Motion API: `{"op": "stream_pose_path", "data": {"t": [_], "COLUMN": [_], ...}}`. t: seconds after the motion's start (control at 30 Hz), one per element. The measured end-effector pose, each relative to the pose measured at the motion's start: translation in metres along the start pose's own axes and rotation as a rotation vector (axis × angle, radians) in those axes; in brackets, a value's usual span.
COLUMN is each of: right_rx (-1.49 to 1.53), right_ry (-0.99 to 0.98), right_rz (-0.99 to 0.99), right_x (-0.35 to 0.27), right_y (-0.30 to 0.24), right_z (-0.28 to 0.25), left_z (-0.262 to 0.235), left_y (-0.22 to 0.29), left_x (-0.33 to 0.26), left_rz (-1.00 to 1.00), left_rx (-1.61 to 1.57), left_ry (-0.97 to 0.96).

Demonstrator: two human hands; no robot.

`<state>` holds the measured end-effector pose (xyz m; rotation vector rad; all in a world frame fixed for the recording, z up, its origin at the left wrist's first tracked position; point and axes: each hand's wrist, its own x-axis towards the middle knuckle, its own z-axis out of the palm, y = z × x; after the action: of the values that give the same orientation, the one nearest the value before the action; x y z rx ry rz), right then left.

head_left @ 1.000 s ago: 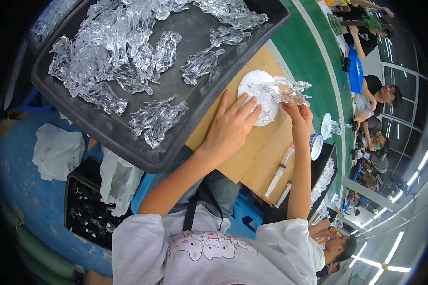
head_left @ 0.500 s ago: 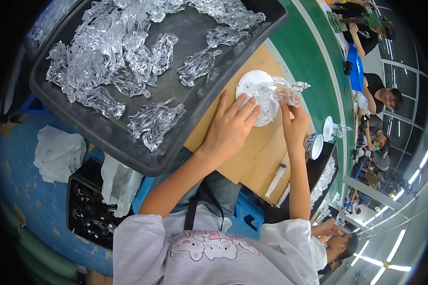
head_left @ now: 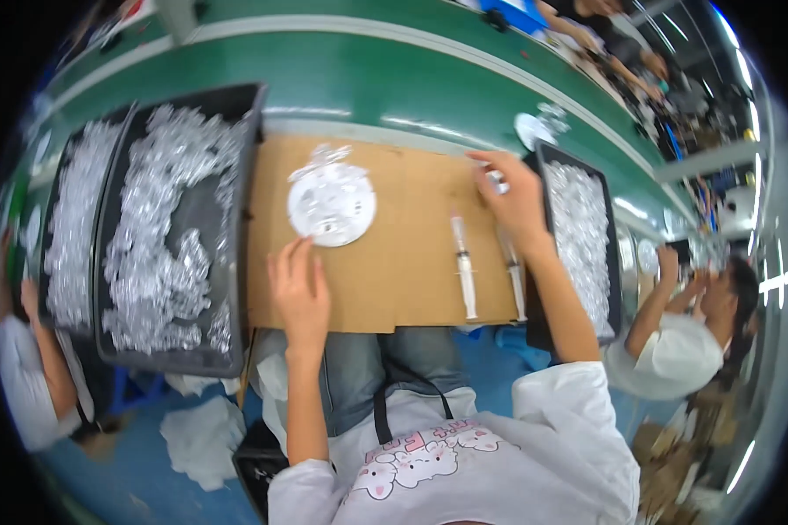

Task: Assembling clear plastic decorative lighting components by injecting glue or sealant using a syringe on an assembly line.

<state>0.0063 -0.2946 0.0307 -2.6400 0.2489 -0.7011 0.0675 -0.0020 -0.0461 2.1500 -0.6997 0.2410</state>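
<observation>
moved off the clear plastic figure, the right hand is now beside the smaller black tray. brown cardboard lies between that tray and a bigger black one heaped with clear pieces. the left hand, grasping nothing, has its fingertips at the lower rim of the white disc; the figure lies on the disc, reaching past its upper edge. two syringes lie right of it. right-hand fingers curl by a small whitish thing; whether they grip it, i cannot tell.
</observation>
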Motion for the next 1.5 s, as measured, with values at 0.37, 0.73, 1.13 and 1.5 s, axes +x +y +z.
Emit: {"op": "stream_pose_path", "data": {"t": [0.37, 0.73, 1.13, 1.5], "right_rx": [-0.536, -0.282, 0.931, 0.468], "right_ry": [-0.13, -0.132, -0.192, -0.585], "right_rz": [0.334, 0.581, 0.645, 0.348], "right_x": [-0.131, -0.126, -0.09, -0.035], "right_y": [0.185, 0.174, -0.005, -0.065], "right_z": [-0.087, -0.108, -0.098, 0.035], "left_z": [0.038, 0.024, -0.002, 0.015], "left_y": [-0.045, -0.008, 0.025, 0.008], "left_x": [0.095, 0.108, 0.081, 0.05], "left_rz": [-0.14, -0.349, -0.376, -0.412], "left_rx": [-0.278, -0.638, -0.797, -0.741], "left_ry": [0.05, -0.132, -0.077, 0.022]}}
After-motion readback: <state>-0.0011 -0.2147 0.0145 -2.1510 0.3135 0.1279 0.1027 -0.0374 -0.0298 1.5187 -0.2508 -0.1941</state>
